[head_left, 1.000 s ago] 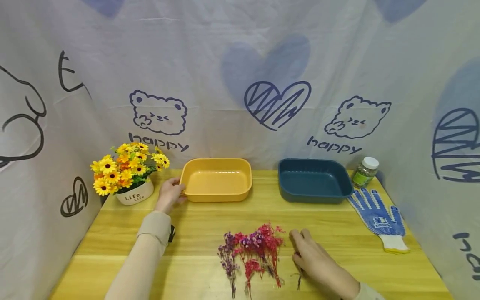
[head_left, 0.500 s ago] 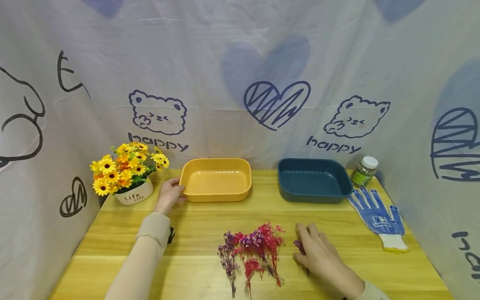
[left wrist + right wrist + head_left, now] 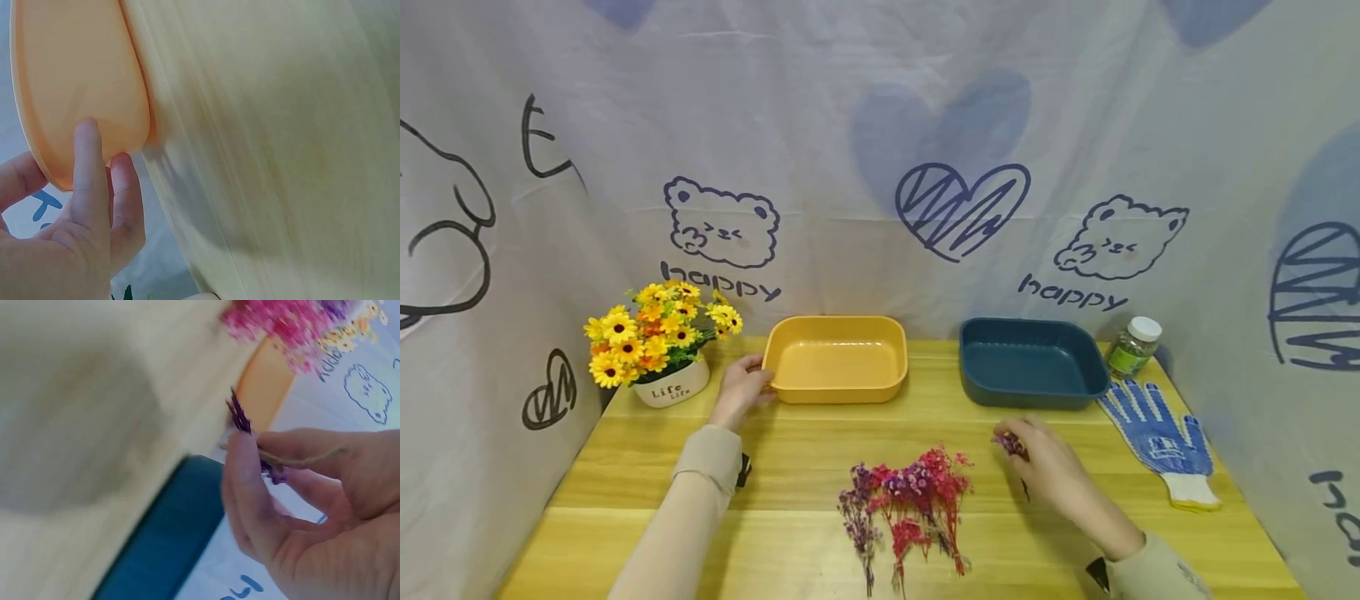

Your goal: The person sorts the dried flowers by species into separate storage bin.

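Note:
My left hand holds the left end of a yellow rectangular dish, with fingers against its end wall and at the rim. The left wrist view shows one fingertip pressed to that wall. My right hand pinches a small bunch of purple dried flowers between thumb and fingers, in front of the dark blue dish. In the right wrist view, the dark stem ends poke out past the fingertips and a piece of twine crosses the bunch. Most of its flower heads are hidden by the hand there.
Pink and purple dried flower bunches lie at the front middle of the wooden table. A pot of yellow artificial flowers stands back left. Back right are a lidded jar and a blue-and-white glove. A printed curtain surrounds the table.
My right hand has lifted the purple flower bunch from beside the other bunches and moved away toward the dark blue dish. My left hand stays on the yellow dish.

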`<action>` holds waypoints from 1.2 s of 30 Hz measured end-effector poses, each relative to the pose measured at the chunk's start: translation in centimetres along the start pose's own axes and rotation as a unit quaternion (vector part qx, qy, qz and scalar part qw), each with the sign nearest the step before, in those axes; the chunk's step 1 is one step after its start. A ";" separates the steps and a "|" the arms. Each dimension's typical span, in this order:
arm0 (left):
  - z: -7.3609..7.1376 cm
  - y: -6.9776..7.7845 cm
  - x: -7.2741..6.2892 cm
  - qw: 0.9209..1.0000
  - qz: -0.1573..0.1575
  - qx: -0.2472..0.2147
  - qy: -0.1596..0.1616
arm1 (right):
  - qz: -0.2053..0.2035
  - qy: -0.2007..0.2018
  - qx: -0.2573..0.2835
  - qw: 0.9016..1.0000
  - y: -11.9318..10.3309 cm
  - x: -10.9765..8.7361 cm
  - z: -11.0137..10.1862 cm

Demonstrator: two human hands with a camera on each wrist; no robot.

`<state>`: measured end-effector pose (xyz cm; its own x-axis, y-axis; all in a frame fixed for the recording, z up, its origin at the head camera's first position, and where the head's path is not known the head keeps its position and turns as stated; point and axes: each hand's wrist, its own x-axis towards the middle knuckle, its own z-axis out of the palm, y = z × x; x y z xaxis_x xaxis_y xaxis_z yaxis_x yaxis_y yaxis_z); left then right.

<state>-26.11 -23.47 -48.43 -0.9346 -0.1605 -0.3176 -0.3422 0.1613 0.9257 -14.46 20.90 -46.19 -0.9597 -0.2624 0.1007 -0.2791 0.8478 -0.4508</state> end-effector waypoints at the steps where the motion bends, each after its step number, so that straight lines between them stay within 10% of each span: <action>1: 0.0 0.0 0.0 1.000 0.000 -0.001 0.001 | -0.010 0.014 0.006 1.000 -0.2 0.5 -0.3; 8: -0.1 -0.1 0.0 1.000 0.006 -0.006 -0.002 | -0.038 0.060 0.037 0.997 -1.8 4.3 -1.5; 36: -0.4 -0.7 0.1 1.000 0.015 -0.015 -0.003 | 0.019 0.010 0.200 0.979 -8.6 15.4 -0.5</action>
<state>-25.93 -23.96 -49.02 -0.9452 -0.1496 -0.2901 -0.3103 0.1363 0.9408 -26.89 9.82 -40.34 -0.9706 -0.2217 0.0938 -0.2125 0.6065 -0.7661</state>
